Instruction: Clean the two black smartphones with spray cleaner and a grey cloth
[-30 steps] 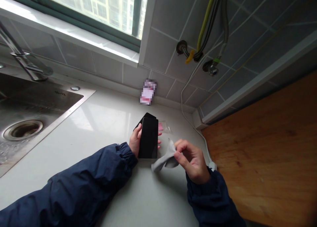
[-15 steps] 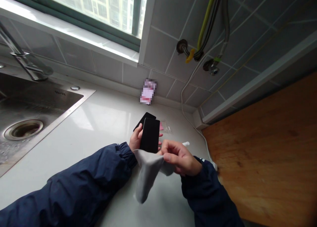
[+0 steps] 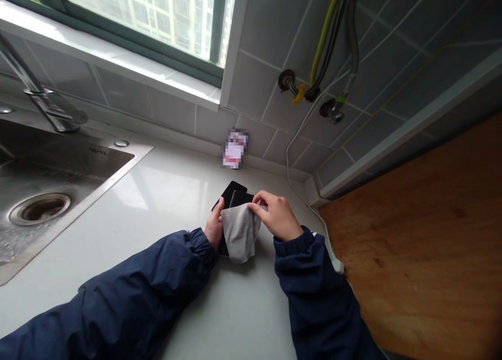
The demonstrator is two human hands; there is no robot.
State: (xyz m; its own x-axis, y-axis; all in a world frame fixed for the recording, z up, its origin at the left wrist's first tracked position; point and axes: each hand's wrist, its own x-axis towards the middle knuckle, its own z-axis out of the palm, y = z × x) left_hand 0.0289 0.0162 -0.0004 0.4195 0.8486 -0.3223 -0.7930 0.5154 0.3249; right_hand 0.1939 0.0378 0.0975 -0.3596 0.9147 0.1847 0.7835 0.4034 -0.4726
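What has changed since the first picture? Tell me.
The right hand moved forward and left, carrying the cloth from beside the phone to over most of its face. Nothing was let go: the left hand still holds the phone, the right the cloth.

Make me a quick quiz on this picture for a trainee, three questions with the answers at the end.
1. Which hand pinches the cloth?
2. True or false: the cloth hides the whole held phone.
3. Fill in: at the picture's left, a metal ____ with a round drain is set into the counter.

Key:
1. The right hand.
2. False; the phone's top end shows above the cloth.
3. Sink.
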